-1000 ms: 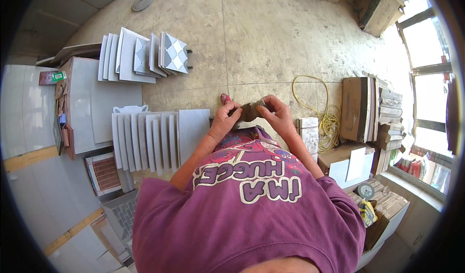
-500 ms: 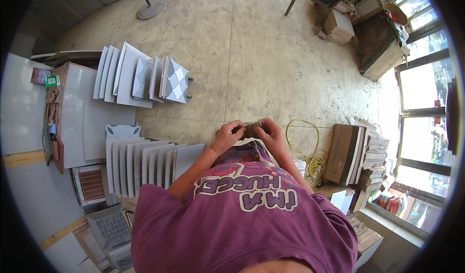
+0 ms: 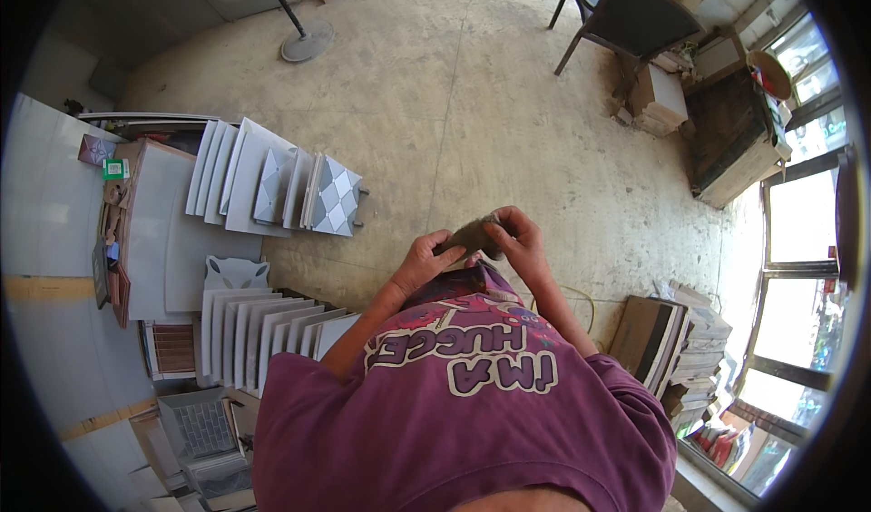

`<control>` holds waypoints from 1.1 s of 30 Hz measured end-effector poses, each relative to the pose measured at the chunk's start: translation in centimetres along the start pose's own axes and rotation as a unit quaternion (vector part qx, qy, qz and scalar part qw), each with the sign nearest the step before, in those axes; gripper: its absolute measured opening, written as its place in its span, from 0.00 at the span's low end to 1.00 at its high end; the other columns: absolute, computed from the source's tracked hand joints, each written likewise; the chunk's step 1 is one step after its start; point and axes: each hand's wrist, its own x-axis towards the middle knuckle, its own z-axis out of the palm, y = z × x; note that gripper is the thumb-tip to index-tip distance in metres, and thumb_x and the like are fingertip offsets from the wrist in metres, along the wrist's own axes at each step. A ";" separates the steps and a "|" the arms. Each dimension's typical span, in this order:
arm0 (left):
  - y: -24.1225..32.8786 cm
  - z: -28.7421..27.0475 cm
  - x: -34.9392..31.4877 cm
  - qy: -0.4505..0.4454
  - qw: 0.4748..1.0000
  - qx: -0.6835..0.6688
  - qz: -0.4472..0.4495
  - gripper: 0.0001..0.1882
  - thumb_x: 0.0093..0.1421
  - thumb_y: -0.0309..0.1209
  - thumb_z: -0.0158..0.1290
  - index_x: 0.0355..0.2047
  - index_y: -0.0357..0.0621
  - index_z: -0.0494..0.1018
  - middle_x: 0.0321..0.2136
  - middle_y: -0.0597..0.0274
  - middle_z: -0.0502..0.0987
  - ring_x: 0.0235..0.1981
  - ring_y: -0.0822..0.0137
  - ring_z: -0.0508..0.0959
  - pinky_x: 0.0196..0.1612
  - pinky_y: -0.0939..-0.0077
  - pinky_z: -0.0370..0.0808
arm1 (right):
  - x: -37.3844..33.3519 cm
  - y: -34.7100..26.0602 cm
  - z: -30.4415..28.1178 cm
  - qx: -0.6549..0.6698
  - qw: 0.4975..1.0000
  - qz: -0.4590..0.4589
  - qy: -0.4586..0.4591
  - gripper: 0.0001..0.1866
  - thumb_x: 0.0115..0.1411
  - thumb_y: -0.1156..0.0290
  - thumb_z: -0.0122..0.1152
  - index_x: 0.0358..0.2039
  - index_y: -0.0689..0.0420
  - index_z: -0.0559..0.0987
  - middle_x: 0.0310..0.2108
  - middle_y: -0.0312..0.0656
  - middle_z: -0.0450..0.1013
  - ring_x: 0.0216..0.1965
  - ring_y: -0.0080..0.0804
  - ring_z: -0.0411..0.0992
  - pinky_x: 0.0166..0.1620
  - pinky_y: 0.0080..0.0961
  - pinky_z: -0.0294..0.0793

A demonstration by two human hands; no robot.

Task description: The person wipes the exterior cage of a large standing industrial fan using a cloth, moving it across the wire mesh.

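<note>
Holding a dark piece (image 3: 471, 237) beyond our shirt (image 3: 463, 412)
Left hand (image 3: 424, 260), right hand (image 3: 520, 243) are pinching its ends; likely soft, best held there.

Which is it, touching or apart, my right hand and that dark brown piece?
Touching. The head view shows the right hand gripping the right end of the dark brown piece, with no gap between them.

A dark chair (image 3: 642, 14) stands on the concrete floor (image 3: 381, 131), far right; a pole (image 3: 283, 2) on a round base (image 3: 307, 45), far left; pale tiles (image 3: 243, 185) stand in two rows; cartons (image 3: 637, 330) sit near the windows (image 3: 803, 217).
</note>
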 end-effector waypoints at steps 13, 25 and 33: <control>-0.4 0.9 7.8 0.105 0.994 -0.031 -0.006 0.10 0.55 0.32 0.56 0.29 0.36 0.72 0.20 0.68 0.71 0.25 0.79 0.67 0.30 0.81 0.67 | 8.8 0.5 -4.4 0.026 0.996 0.043 -0.074 0.06 0.56 0.77 0.58 0.34 0.63 0.72 0.27 0.34 0.72 0.30 0.16 0.69 0.33 0.15 0.70; -2.7 -7.2 18.1 0.137 0.991 0.008 -0.004 0.13 0.53 0.39 0.56 0.29 0.41 0.75 0.21 0.65 0.76 0.23 0.77 0.72 0.30 0.76 0.69 | 20.7 -0.5 -1.2 -0.060 0.989 0.053 -0.121 0.07 0.58 0.74 0.57 0.36 0.61 0.72 0.29 0.32 0.72 0.33 0.16 0.68 0.37 0.14 0.68; 0.3 -16.0 24.2 0.116 0.988 -0.097 -0.037 0.07 0.58 0.30 0.53 0.32 0.39 0.73 0.21 0.71 0.72 0.22 0.82 0.71 0.20 0.87 0.70 | 30.2 -1.6 4.8 -0.058 0.980 0.116 -0.148 0.07 0.58 0.75 0.57 0.35 0.64 0.72 0.29 0.37 0.74 0.32 0.19 0.71 0.37 0.16 0.71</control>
